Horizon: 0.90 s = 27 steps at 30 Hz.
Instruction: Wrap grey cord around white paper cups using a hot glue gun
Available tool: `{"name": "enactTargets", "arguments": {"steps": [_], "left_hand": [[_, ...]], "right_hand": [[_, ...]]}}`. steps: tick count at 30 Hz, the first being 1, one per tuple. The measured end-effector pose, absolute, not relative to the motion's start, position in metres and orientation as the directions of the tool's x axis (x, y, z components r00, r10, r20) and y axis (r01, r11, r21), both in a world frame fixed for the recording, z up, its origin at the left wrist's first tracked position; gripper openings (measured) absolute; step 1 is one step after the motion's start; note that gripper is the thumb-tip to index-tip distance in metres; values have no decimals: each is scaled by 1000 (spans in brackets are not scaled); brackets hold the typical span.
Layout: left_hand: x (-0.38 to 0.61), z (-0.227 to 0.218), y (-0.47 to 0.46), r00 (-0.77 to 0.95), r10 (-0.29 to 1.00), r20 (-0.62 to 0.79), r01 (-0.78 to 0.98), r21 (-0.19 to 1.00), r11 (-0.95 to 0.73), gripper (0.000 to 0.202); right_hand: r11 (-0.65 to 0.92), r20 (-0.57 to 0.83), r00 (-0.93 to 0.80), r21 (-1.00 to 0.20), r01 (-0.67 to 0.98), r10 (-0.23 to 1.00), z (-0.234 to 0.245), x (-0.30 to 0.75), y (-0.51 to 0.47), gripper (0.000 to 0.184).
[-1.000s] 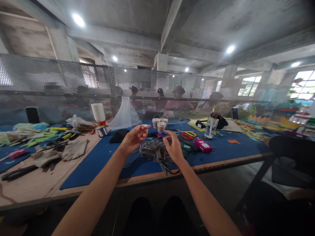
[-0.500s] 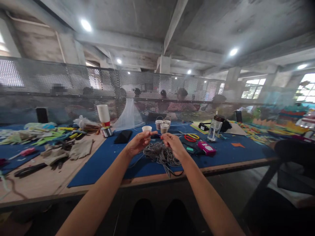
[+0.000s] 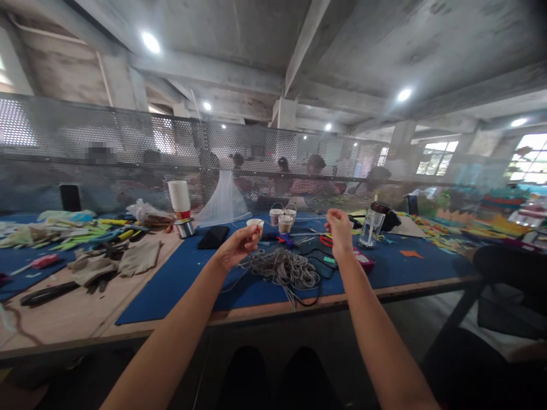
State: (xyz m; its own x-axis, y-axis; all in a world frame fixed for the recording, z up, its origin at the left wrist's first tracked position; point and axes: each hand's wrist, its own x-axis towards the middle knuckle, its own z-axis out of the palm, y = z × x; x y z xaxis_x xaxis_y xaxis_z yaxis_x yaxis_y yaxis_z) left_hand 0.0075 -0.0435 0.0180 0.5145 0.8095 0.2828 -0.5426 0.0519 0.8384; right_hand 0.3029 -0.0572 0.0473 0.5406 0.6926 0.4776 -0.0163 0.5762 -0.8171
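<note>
My left hand [image 3: 239,246] is raised above the blue mat [image 3: 171,285], fingers pinched together on something too small to make out. My right hand [image 3: 341,232] is held up well to its right, its fingers also closed; what they grip, if anything, is hidden. Between and below the hands lies a tangled heap of grey cord [image 3: 284,269]. A white paper cup [image 3: 254,222] stands just behind my left fingertips. Several small handled cups [image 3: 285,222] are beyond the cord, with a small blue object [image 3: 287,240] in front of them. Red-handled scissors [image 3: 325,241] lie partly behind my right hand.
A glass bottle [image 3: 373,225] and a pink box [image 3: 366,262] stand at right. A black phone [image 3: 213,237], a tin can [image 3: 184,229] with stacked cups [image 3: 179,196], and gloves [image 3: 141,259] are at left. A perforated screen [image 3: 265,148] runs behind the table.
My hands were close together over the cord. My right hand has since moved right and slightly up, while my left has stayed near its place, uncovering the blue object and more cord.
</note>
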Motion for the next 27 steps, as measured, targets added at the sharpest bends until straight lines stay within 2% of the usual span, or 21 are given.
{"name": "enactTargets", "arguments": {"steps": [1,3,6,9,12,14,16,18,21,23,24,26,27], "left_hand": [[8,18,-44,519,811,270,-520,853,49,18],[10,17,-44,526,816,240,-459,888,35,24],[11,14,-44,526,815,244,-402,916,-15,26],[11,13,-44,513,818,261,-408,912,-35,27],[12,12,-43,497,836,234,-408,913,-13,31],[12,12,-43,498,838,223,-411,912,2,31],[12,13,-43,491,840,230,-433,901,7,28],[11,15,-42,473,846,246,-487,873,18,25],[8,17,-42,437,863,254,-603,794,72,20],[7,19,-41,399,881,254,-661,745,84,19],[6,20,-42,379,889,257,-676,733,76,19],[6,20,-43,369,889,270,-677,734,59,20],[7,20,-43,382,883,274,-666,744,58,21]], "right_hand": [[575,547,468,-812,95,694,44,289,-57,32],[585,609,239,-793,169,757,37,254,-60,38],[529,512,-143,-838,132,847,26,204,-66,45],[523,445,-293,-797,301,846,20,182,-67,39],[533,502,-193,-731,425,843,22,194,-65,37],[547,557,-60,-782,300,829,30,215,-63,40],[560,564,125,-826,72,816,42,241,-61,41],[617,554,364,-783,-79,749,52,271,-58,40],[667,450,620,-727,-164,643,62,309,-53,41],[628,424,662,-773,-91,618,61,323,-51,43],[577,448,632,-817,3,632,59,323,-51,45],[456,541,482,-841,291,689,53,313,-52,47],[427,605,421,-787,446,675,50,302,-53,43]]}}
